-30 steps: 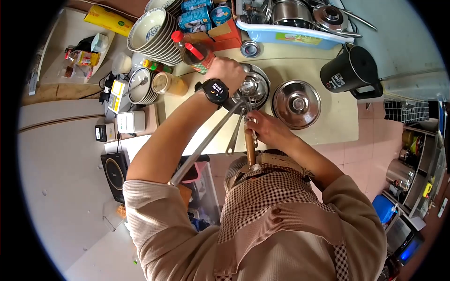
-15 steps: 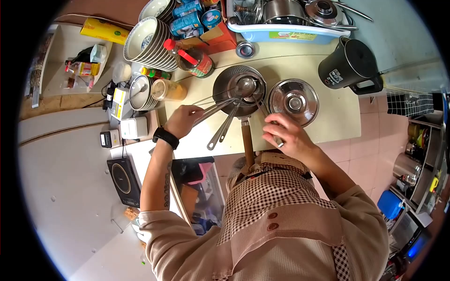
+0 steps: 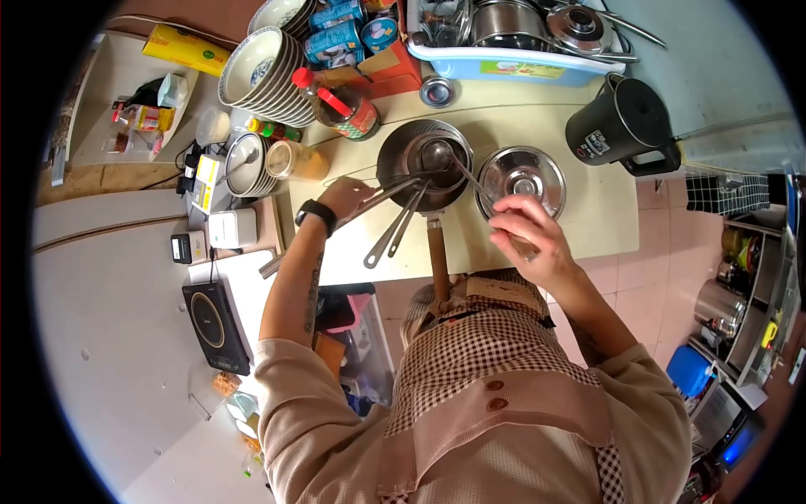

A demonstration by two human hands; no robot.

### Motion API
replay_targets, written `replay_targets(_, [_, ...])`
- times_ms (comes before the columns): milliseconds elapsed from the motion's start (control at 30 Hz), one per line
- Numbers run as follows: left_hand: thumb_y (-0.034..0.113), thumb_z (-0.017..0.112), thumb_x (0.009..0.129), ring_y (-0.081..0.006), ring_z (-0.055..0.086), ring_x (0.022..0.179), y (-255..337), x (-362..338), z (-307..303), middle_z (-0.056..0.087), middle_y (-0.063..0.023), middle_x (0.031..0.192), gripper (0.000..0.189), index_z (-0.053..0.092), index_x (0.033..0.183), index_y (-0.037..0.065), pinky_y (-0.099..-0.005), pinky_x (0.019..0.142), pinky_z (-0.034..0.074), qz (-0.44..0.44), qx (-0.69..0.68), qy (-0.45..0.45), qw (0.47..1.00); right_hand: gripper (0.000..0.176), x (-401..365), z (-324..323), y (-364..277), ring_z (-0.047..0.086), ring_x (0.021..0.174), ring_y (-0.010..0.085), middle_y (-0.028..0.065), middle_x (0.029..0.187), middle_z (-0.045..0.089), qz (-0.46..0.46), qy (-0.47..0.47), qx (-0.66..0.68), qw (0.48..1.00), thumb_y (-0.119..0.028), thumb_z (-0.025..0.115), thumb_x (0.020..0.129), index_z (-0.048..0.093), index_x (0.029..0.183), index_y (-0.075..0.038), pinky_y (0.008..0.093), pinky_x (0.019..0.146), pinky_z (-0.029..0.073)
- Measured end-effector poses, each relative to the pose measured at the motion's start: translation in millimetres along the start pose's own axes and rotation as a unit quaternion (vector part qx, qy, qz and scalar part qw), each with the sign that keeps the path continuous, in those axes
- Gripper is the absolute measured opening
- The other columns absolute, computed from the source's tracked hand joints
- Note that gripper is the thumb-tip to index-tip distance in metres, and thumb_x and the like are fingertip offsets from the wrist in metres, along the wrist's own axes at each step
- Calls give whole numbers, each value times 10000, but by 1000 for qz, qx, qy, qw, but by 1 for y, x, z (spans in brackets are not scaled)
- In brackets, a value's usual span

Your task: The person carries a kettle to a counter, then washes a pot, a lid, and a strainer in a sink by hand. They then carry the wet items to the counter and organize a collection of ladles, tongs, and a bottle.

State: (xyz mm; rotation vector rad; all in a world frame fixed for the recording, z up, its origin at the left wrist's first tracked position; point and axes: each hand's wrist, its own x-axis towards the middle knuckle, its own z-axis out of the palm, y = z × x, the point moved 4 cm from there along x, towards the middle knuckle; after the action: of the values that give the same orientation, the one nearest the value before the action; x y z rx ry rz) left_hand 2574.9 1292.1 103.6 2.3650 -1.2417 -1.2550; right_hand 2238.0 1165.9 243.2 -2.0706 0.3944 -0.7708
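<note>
Left hand [image 3: 346, 200] sits at the near-left rim of the saucepan [image 3: 393, 158], fingers curled shut around a long steel handle [image 3: 388, 192] that runs from inside the pan, through the fist and out past the wrist toward the lower left. A black watch band [image 3: 317, 215] wraps that wrist.

Over to the right hand [image 3: 527, 231]: it hovers at the front edge of the counter [image 3: 592, 214], fingertips bunched and pinching the end of a thin utensil [image 3: 467, 177]. The rod slants up and left into the saucepan, where its working end is lost among the other steel pieces. Whether it is a ladle or a skimmer I cannot tell.

The saucepan itself stands on the counter right in front of the person, its wooden handle [image 3: 437, 256] pointing straight back at their apron. Two more ladle handles [image 3: 391, 233] poke out over the near rim, side by side, between the two hands.

Just right of the pan lies a steel lid [image 3: 541, 170], knob up, partly covered by the right hand's fingers. Farther right stands a black jug [image 3: 623, 126]. Behind the pan: a red-capped sauce bottle [image 3: 344, 105] lying tilted, a tall stack of bowls [image 3: 256, 71] to its left, and a blue dish rack [image 3: 520, 67] loaded with pots along the back. Down at the lower left, well apart from the action, sits a black induction hob [image 3: 214, 315].
</note>
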Motion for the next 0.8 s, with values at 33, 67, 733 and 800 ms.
replay_targets(33, [310, 575, 900, -248, 582, 677, -22, 12, 12, 625, -100, 759, 321, 677, 1013, 28, -363, 625, 468, 117, 132, 85, 981, 196, 1, 8, 2, 605, 773, 205, 79, 1000, 564, -14, -6, -17, 1000, -71, 754, 765, 629, 909, -26, 303, 651, 510])
replay_targets(67, [347, 597, 874, -308, 638, 758, -28, 15, 18, 677, -148, 821, 360, 674, 1018, 27, -410, 709, 511, 230, 259, 167, 923, 189, 4, 18, 5, 608, 777, 208, 78, 994, 563, -28, -12, -34, 999, -79, 751, 768, 627, 902, -28, 305, 652, 513])
replay_targets(733, [52, 667, 807, -319, 605, 940, -5, -265, 127, 643, -121, 985, 133, 683, 938, 32, -389, 809, 493, -16, -129, 436, 890, 484, 221, 247, 69, 677, 827, 337, 147, 857, 693, -78, -277, -344, 894, -542, 640, 796, 709, 833, -65, 455, 725, 541])
replay_targets(800, [64, 671, 805, -312, 605, 935, -19, -278, 142, 644, -121, 981, 134, 686, 935, 34, -379, 803, 494, -44, -141, 445, 883, 547, 208, 269, 83, 674, 870, 343, 169, 887, 694, -65, -293, -346, 889, -586, 620, 792, 716, 859, -52, 438, 747, 540])
